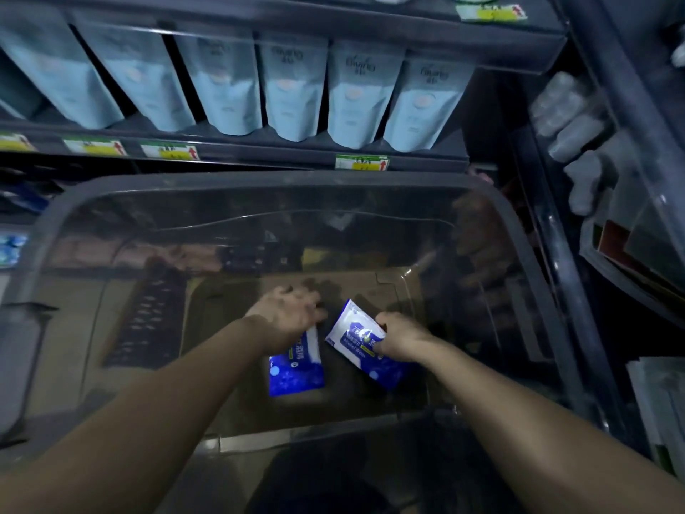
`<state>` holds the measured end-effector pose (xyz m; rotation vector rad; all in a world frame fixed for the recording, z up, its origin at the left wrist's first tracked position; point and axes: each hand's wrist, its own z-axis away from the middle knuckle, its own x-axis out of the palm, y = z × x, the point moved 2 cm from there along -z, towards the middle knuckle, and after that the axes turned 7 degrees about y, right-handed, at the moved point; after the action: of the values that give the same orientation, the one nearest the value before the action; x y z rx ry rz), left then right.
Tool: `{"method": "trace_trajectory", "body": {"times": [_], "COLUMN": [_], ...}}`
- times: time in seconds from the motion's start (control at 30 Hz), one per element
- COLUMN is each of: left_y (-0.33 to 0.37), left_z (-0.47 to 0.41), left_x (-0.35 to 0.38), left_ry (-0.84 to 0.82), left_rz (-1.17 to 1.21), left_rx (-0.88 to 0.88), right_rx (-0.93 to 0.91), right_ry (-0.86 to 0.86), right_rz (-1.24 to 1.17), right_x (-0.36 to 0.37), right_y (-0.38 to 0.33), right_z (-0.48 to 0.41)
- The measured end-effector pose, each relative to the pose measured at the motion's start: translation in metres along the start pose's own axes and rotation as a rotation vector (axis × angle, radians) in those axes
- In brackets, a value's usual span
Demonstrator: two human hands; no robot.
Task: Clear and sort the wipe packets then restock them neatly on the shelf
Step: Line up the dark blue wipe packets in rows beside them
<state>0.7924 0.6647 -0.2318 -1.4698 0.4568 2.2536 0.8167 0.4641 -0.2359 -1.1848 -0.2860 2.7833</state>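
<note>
Fronting dim shelves (237,152) of pouches (293,90), a clear bin (237,179) holds wipe packets (296,372).

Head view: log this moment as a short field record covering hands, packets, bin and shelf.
left hand: grips the upper end of the left packet
right hand: pinches the right packet, which lies tilted
packets: two in view, blue and white, side by side
bin: clear plastic, both forearms reaching in
shelf: row of pale blue pouches, price tags on its front edge
</note>
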Motion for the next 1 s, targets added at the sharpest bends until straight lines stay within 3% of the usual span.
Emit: {"method": "trace_trajectory", "body": {"times": [0.07, 0.17, 0.27, 0.43, 0.57, 0.77, 1.0], "left_y": [0.004, -0.001, -0.009, -0.024, -0.030, -0.013, 0.055], "left_z": [-0.001, -0.007, -0.009, -0.005, -0.006, 0.005, 0.056], "left_x": [0.014, 0.019, 0.021, 0.031, 0.014, -0.053, -0.159], "left_ry": [-0.043, -0.009, -0.075, -0.218, -0.252, -0.007, 0.388], "left_rz": [-0.001, -0.074, -0.108, 0.368, 0.741, 1.060, 1.251], "left_rx": [0.072, 0.016, -0.036, -0.219, -0.263, -0.279, -0.267], "right_rx": [0.000, 0.005, 0.001, -0.014, -0.037, -0.108, -0.267], "right_ry": [-0.009, -0.004, 0.043, 0.143, 0.310, 0.703, 1.139], "right_rz": [-0.008, -0.034, -0.068, -0.077, -0.116, -0.266, -0.777], "right_x": [0.003, 0.007, 0.007, -0.014, -0.037, -0.083, -0.101], "right_y": [0.001, 0.003, 0.001, -0.009, -0.011, -0.008, 0.038], "right_z": [-0.002, -0.003, -0.003, 0.006, 0.028, 0.095, 0.208]}}
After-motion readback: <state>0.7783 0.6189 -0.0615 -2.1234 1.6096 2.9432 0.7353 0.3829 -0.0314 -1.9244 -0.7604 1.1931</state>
